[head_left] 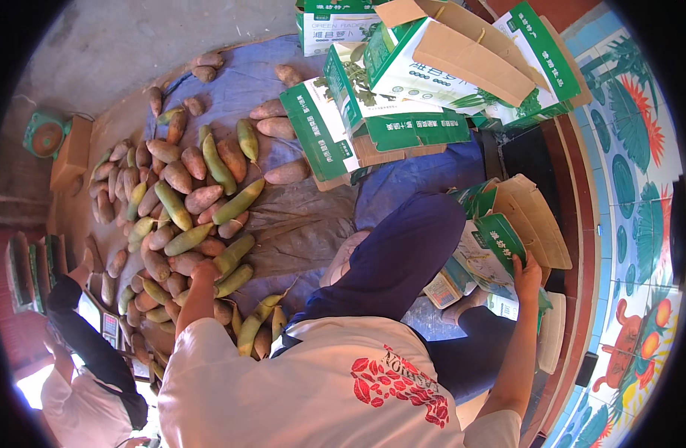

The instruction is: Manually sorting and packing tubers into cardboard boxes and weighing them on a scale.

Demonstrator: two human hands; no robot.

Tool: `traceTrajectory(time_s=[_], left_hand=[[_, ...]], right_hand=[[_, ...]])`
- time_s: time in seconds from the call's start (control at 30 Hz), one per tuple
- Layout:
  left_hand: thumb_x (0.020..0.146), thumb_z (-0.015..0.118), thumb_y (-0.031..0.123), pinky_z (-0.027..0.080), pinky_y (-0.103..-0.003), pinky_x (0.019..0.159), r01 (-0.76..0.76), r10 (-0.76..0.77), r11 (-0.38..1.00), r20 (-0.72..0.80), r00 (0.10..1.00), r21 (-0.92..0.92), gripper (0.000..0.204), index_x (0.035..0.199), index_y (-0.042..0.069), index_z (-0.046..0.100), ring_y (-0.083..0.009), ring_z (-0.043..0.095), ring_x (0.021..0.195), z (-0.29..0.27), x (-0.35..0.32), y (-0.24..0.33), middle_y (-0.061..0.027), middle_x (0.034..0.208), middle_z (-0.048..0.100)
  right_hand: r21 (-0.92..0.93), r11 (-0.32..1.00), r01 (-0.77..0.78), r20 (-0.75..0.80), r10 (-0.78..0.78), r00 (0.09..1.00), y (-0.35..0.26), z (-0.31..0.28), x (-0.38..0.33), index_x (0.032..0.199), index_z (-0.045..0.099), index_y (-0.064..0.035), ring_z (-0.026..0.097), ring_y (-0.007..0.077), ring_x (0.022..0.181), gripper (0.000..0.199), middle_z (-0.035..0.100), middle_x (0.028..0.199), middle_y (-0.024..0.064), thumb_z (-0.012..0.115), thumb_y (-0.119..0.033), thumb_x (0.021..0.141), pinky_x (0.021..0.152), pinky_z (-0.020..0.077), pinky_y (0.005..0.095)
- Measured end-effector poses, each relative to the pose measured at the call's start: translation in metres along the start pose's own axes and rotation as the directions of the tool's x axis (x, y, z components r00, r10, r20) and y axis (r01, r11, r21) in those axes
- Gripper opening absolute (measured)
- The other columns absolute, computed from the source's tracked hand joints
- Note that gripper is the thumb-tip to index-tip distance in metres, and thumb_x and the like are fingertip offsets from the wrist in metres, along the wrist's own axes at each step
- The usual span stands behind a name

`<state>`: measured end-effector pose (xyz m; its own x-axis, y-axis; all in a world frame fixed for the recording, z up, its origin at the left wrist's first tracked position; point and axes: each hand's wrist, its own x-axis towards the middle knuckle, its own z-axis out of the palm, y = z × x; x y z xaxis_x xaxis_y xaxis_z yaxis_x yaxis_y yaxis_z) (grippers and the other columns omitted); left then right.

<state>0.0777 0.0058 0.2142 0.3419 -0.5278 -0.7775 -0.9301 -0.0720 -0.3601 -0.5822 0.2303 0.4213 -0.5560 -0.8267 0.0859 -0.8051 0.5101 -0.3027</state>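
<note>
My left hand reaches into a heap of produce on the blue sheet, its fingers mostly hidden among the roots. Beside it lies a green radish, and a reddish-brown sweet potato is next to it on the left; whether it grips either one I cannot tell. On my right side, my right hand is closed on the edge of an open green-and-white cardboard box, fingers over the flap. The box stands tilted beside my leg with its brown inner flaps spread.
More open cardboard boxes are stacked at the far side. Blue sheeting covers the floor under the heap. A green scale stands at the far left. Another person is at the lower left. A painted tile wall borders the right.
</note>
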Motion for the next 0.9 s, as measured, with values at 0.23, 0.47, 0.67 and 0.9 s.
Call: traceTrajectory(time_s=[0.23, 0.47, 0.67, 0.9], left_hand=[[0.073, 0.063, 0.034, 0.045, -0.034, 0.088, -0.059, 0.066, 0.991, 0.056, 0.996, -0.117, 0.053, 0.118, 0.008, 0.054, -0.0232, 0.054, 0.109, 0.003, 0.016, 0.009, -0.0093, 0.122, 0.053], [0.080, 0.053, 0.030, 0.045, -0.035, 0.087, -0.125, 0.128, 0.991, -0.066, 0.990, 0.047, 0.048, 0.121, 0.006, 0.050, -0.0236, 0.056, 0.107, -0.025, -0.004, 0.032, -0.0113, 0.122, 0.053], [0.083, 0.051, 0.033, 0.045, -0.034, 0.088, -0.094, 0.125, 0.986, -0.237, 0.963, 0.139, 0.048, 0.122, 0.005, 0.049, -0.0235, 0.053, 0.111, -0.046, -0.053, 0.064, -0.0122, 0.122, 0.053], [0.080, 0.054, 0.037, 0.048, -0.034, 0.081, -0.102, 0.088, 0.990, -0.149, 0.985, -0.096, 0.045, 0.109, 0.003, 0.058, -0.0238, 0.061, 0.096, -0.034, -0.025, 0.068, -0.0128, 0.106, 0.062]], right_hand=[[-0.012, 1.000, 0.020, 0.020, -0.020, 1.000, 0.006, 0.002, 0.007, 0.087, 0.057, -0.0019, 0.057, 0.0389, 0.075, 0.019, 0.059, 0.077, 0.0211, 0.058, -0.021, 0.082, 0.064, 0.0447, 0.0420], [-0.017, 0.998, 0.060, 0.006, -0.060, 0.998, 0.000, 0.001, 0.004, 0.089, 0.057, -0.0025, 0.058, 0.0384, 0.077, 0.019, 0.060, 0.078, 0.0204, 0.059, -0.019, 0.080, 0.066, 0.0448, 0.0432], [-0.071, 0.997, 0.027, -0.089, -0.033, 0.995, -0.001, 0.001, -0.011, 0.091, 0.057, -0.0043, 0.058, 0.0368, 0.079, 0.017, 0.060, 0.083, 0.0187, 0.059, -0.018, 0.080, 0.068, 0.0453, 0.0424], [0.009, 0.995, 0.098, -0.058, -0.097, 0.994, -0.001, 0.003, -0.017, 0.089, 0.056, -0.0051, 0.058, 0.0348, 0.077, 0.015, 0.060, 0.082, 0.0166, 0.060, -0.015, 0.079, 0.067, 0.0452, 0.0416]])
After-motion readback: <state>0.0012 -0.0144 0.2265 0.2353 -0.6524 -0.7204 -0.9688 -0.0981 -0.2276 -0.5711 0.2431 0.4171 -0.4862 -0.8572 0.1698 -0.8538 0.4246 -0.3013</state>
